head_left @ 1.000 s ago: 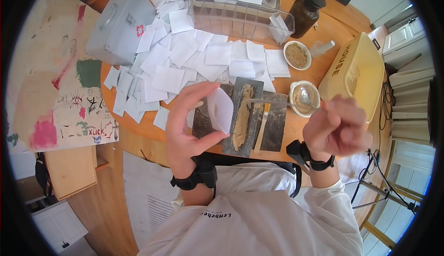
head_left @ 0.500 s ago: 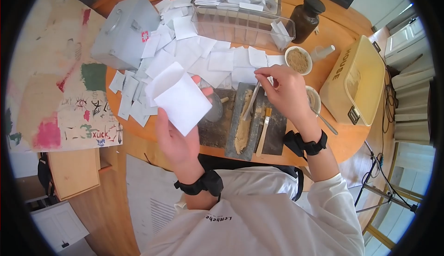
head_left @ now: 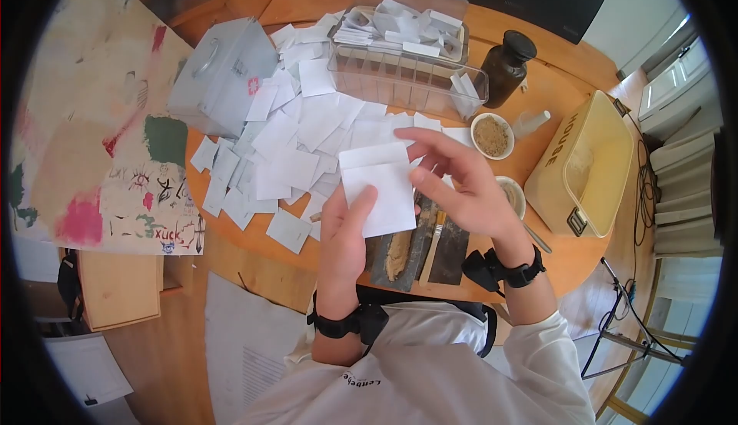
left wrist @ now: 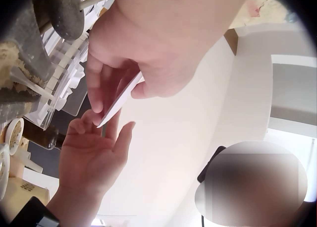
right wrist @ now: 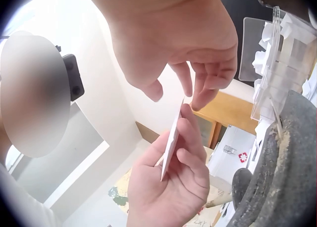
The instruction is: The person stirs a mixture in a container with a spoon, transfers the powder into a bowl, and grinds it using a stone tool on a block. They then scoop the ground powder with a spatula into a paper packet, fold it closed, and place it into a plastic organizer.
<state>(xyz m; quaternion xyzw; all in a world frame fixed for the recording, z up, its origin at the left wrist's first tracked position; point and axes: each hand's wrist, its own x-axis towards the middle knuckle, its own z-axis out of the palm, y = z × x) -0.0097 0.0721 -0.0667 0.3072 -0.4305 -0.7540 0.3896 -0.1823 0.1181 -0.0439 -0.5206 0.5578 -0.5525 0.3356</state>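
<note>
A small white paper envelope (head_left: 392, 206) is held up over the table, its flap folded down across the top edge. My left hand (head_left: 346, 225) grips it from the left, thumb flat on the front and fingers behind. Beside its right edge, my right hand (head_left: 467, 190) hovers with thumb and fingers apart and loosely bent, fingertips close to the flap. Edge-on, the envelope (right wrist: 173, 138) looks thin in the right wrist view. Below lies a grey stone trough (head_left: 382, 275) of tan powder (head_left: 397, 256), with a thin scoop (right wrist: 276, 117) resting in it. A wooden-handled brush (head_left: 432, 252) lies alongside.
Many white envelopes (head_left: 280, 167) cover the table's left and middle. Behind stand a silver case (head_left: 219, 79), a clear divided box (head_left: 407, 79) and a dark jar (head_left: 509, 68). To the right are a powder bowl (head_left: 492, 134), a bowl with a spoon (head_left: 538, 238) and a yellow bin (head_left: 557, 171).
The right hand has left the thin scoop in the trough and come over to the envelope. The envelope's raised flap is now folded down, and the left hand has moved rightward with it.
</note>
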